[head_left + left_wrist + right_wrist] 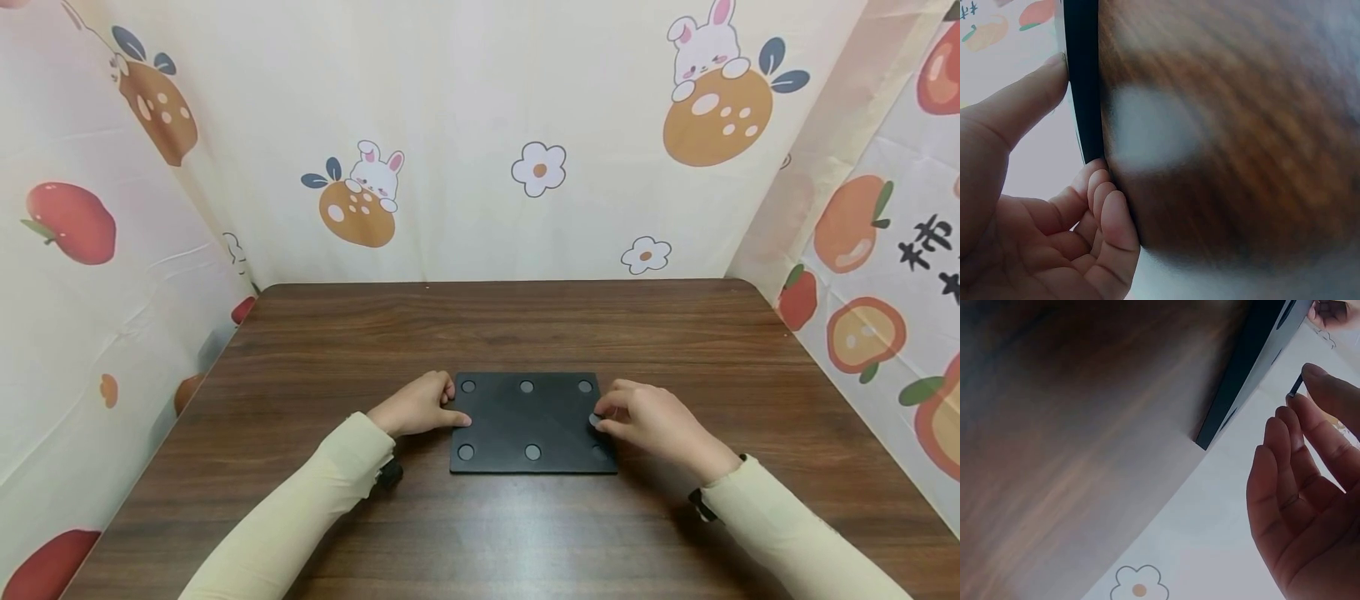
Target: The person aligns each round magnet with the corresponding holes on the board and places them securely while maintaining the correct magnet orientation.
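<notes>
A flat black rectangular board (525, 422) lies on the table, with several round grey-rimmed circles along its far and near edges. The circle at its near right corner looks darker than the others. At the board's left edge, my left hand (422, 406) has its thumb on the top face and its curled fingers against the side, gripping it. My right hand (652, 421) pinches a small thin disc (595, 420) between thumb and index finger, just above the board's right side. In the right wrist view the disc (1296, 385) is seen edge-on, apart from the board.
The board rests on a dark brown wood-grain table (360, 333) with rounded far corners. Pale curtains (465, 100) printed with fruit, rabbits and flowers hang behind it and on both sides. Dark bands sit at both wrists.
</notes>
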{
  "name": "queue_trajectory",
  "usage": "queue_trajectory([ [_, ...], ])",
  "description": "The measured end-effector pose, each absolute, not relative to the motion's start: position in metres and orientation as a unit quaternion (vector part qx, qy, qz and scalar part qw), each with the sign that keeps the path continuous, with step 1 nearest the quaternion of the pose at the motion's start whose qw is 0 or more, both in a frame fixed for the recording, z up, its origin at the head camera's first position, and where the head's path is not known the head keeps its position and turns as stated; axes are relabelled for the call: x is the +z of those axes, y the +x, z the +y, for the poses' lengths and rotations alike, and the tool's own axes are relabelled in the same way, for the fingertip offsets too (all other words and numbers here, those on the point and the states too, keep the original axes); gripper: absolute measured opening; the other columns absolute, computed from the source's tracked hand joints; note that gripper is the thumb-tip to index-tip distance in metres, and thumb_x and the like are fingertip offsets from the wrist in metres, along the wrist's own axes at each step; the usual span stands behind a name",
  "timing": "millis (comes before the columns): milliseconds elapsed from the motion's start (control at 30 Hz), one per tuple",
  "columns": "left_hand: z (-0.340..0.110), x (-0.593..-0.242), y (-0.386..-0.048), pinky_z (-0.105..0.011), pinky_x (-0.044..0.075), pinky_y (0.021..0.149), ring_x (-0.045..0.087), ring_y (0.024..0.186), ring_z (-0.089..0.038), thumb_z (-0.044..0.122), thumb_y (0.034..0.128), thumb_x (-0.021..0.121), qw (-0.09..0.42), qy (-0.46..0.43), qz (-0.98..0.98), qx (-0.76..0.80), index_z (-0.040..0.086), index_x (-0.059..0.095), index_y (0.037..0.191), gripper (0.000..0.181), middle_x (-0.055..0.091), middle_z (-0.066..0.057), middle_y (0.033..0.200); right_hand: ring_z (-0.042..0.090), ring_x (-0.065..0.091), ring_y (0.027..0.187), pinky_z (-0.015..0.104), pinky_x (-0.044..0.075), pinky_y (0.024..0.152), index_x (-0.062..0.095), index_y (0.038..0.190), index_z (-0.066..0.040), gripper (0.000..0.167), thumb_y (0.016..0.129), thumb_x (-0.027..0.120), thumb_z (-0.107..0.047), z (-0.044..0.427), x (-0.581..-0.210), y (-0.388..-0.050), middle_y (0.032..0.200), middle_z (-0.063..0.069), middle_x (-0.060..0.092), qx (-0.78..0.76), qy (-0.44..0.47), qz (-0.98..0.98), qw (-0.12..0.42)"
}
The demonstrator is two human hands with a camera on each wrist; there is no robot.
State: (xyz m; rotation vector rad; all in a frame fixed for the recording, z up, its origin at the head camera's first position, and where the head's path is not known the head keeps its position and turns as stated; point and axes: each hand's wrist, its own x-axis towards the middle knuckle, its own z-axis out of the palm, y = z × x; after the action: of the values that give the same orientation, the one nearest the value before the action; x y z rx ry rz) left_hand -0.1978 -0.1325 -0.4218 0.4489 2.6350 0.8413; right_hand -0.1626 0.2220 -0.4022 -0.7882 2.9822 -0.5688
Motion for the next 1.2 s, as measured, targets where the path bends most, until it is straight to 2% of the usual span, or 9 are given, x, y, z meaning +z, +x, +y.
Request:
queue_trajectory([
  [533, -0.133, -0.42, -0.197, -0.031, 0.038, 0.069, 0.045, 0.08, -0.018, 0.035, 0.0814, 0.08, 0.17, 0.16, 0.928, 0.291, 0.007, 0.051, 0.095, 0.043, 0.048, -0.007, 0.091, -0.005, 0.052, 0.067, 0.019, 0.045, 0.06, 0.074, 0.09, -0.021, 0.011, 0.081, 0.08, -0.021, 0.223, -0.408, -0.154, 0.083, -0.014, 0.058, -0.178, -0.287, 0.941, 0.001],
  [833, -0.133, -0.421, -0.198, -0.031, 0.038, 0.069, 0.045, 0.081, -0.018, 0.035, 0.081, 0.081, 0.168, 0.157, 0.929, 0.29, 0.006, 0.051, 0.095, 0.043, 0.048, -0.008, 0.091, -0.007, 0.049, 0.066, 0.019, 0.045, 0.059, 0.073, 0.09, -0.024, 0.009, 0.083, 0.078, -0.02, 0.224, -0.409, -0.15, 0.083, -0.015, 0.057, -0.17, -0.297, 0.939, 0.019],
  [1200, -0.132, -0.421, -0.198, -0.032, 0.038, 0.069, 0.045, 0.081, -0.018, 0.034, 0.081, 0.081, 0.17, 0.154, 0.928, 0.293, 0.007, 0.051, 0.095, 0.043, 0.048, -0.007, 0.091, -0.007, 0.049, 0.066, 0.019, 0.043, 0.059, 0.073, 0.088, -0.024, 0.01, 0.081, 0.08, -0.021, 0.223, -0.411, -0.147, 0.082, -0.016, 0.056, -0.16, -0.305, 0.939, 0.017],
])
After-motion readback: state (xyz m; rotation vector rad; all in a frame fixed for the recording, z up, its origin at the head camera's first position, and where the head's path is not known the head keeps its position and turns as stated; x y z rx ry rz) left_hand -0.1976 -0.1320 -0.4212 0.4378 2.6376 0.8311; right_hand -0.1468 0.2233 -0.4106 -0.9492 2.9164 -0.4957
